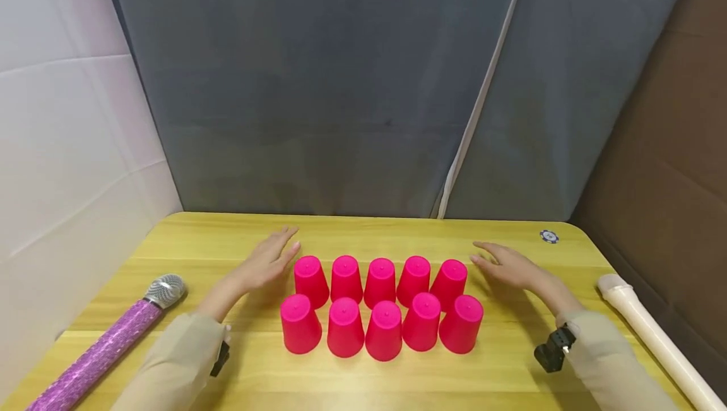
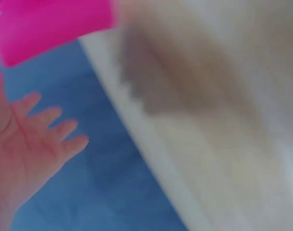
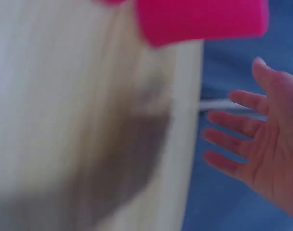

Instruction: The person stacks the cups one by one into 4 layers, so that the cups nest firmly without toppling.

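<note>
Several bright pink cups (image 1: pixel 380 307) stand upside down in two rows at the middle of the yellow wooden table (image 1: pixel 363 228). My left hand (image 1: pixel 267 259) hovers flat with straight fingers just left of the back row, holding nothing. My right hand (image 1: pixel 505 264) hovers the same way just right of the back row, also empty. In the left wrist view the left hand (image 2: pixel 35 144) shows spread fingers below a blurred pink cup (image 2: pixel 50 24). The right wrist view shows the right hand (image 3: pixel 257 139) spread beside a blurred pink cup (image 3: pixel 202 19).
A purple glitter microphone (image 1: pixel 108 345) lies at the table's front left. A cream recorder (image 1: pixel 653 335) lies along the right edge. A small poker chip (image 1: pixel 548 236) sits at the back right corner. Grey cloth hangs behind the table.
</note>
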